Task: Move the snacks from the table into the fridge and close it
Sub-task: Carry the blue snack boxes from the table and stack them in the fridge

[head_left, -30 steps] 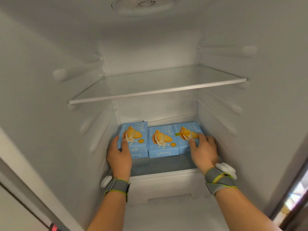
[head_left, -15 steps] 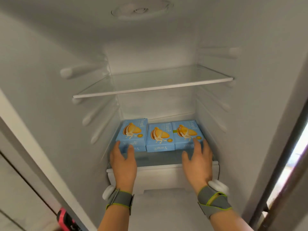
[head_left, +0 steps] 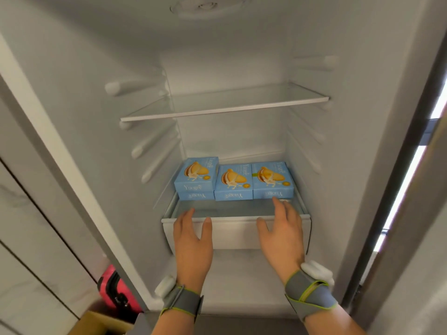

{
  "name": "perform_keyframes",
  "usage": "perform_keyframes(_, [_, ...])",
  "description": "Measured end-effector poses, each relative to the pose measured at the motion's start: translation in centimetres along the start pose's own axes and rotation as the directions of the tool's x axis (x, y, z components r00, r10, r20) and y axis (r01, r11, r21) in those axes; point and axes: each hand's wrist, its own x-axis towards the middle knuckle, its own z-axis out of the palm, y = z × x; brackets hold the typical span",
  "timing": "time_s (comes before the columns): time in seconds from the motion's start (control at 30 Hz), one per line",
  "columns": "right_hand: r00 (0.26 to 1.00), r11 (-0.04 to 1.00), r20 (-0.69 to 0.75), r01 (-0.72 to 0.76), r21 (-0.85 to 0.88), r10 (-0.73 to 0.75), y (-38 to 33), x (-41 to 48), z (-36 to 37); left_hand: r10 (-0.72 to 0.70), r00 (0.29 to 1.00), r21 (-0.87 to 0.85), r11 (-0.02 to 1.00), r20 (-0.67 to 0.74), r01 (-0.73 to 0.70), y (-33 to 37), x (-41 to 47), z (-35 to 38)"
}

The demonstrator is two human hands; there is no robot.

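Head view: fridge [head_left: 116, 76] open, w/ three blue snack boxes [head_left: 233, 181] in a row, side by side & touching, at the back of the lower glass shelf [head_left: 229, 209], just above the white drawer [head_left: 237, 234]; upper glass shelf [head_left: 225, 108] higher up. Left hand [head_left: 193, 240] flat, fingers straight, holding nothing, fingertips over the shelf's front edge, apart from the boxes. Right hand [head_left: 281, 235] likewise spread & holding nothing, index tip just in front of the right-most box, can't tell if touching; grey wrist straps [head_left: 309, 296] on both arms, red case [head_left: 113, 288] & cardboard box [head_left: 96, 322] on the floor at btm left outside the fridge.
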Motion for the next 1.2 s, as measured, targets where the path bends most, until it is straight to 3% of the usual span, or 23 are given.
perform_keyframes(0.4, [1.0, 1.0, -0.024, -0.013, -0.027, 0.012, -4.5, -6.7, 0.1, 0.067, 0.992, -0.048, 0.997, 0.104, -0.062, -1.5, -2.5, -5.8])
perform_keyframes(0.7, [0.99, 0.986, 0.04, -0.131, -0.1, 0.135, -5.9, -18.0, 1.6, -0.014, 0.969, -0.067, 0.997, 0.247, 0.032, -7.8, -8.5, -10.7])
perform_keyframes(0.9, [0.95, 0.911, 0.013, -0.295, -0.287, 0.312, -3.4, -27.1, -0.9, 0.0, 0.868, -0.025, 1.0, 0.496, 0.014, -10.8, -15.8, -10.9])
perform_keyframes(1.2, [0.876, 0.837, -0.256, -0.472, -0.276, 0.41, -1.8, -34.7, -11.6, 0.234, 0.736, -0.168, 0.972, 0.636, -0.164, -3.0, -24.1, -9.0])
